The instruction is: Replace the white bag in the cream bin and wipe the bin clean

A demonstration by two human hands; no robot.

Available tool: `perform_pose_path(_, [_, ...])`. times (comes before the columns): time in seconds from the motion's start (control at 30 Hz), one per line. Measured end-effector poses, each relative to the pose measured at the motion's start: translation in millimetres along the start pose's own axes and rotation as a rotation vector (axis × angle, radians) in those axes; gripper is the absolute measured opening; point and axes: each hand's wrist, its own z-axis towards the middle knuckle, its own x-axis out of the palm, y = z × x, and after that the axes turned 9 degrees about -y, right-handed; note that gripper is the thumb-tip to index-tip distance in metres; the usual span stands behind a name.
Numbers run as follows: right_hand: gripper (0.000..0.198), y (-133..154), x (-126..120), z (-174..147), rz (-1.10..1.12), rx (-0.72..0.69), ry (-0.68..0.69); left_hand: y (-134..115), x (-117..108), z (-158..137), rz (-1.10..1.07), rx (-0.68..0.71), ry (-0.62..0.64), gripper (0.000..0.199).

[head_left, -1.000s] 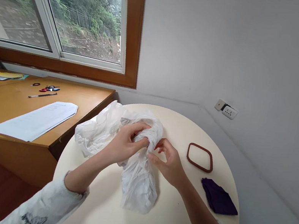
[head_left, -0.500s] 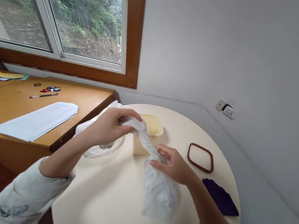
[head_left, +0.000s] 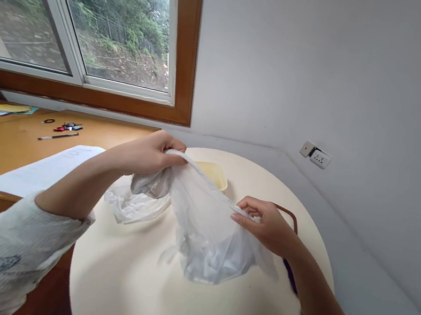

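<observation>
A thin white plastic bag (head_left: 213, 234) is stretched between my two hands above the round table. My left hand (head_left: 154, 153) is closed on the bag's upper left edge, with a crumpled part hanging below the fingers. My right hand (head_left: 262, 222) pinches the upper edge farther right. Behind the bag stands a pale yellow plastic container (head_left: 213, 173), mostly hidden by it. Another crumpled white plastic bag (head_left: 136, 207) lies on the table under my left hand.
The round cream table (head_left: 152, 304) stands against the wall. A brown rounded frame (head_left: 290, 213) and a dark purple cloth (head_left: 290, 277) are partly covered by my right arm. On the wooden desk (head_left: 117, 133) at left are paper sheets (head_left: 41, 171), a pen (head_left: 58, 136) and keys (head_left: 71, 127).
My hands have moved apart, left hand leftward and right hand rightward. The bag, bunched up before, is now spread wide and covers more of the yellow container.
</observation>
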Motion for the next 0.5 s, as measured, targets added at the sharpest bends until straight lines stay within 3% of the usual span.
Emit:
perform_pose_path(0.1, [0.023,-2,-1,-1,0.012,0.037,0.043,0,-4,1,-0.085,0.008,0.128,0.026])
perform_pose_path(0.33, [0.023,-2,-8,0,-0.055,0.018,0.11,-12,-3,0,-0.205,-0.001,0.107,0.022])
perform_pose_path(0.43, [0.017,-1,-1,3,-0.021,-0.031,0.082,-21,5,-1,-0.258,0.035,0.072,0.016])
perform_pose_path(0.5, [0.02,-3,9,5,0.013,-0.047,0.051,-25,12,-2,-0.313,0.052,0.114,0.017])
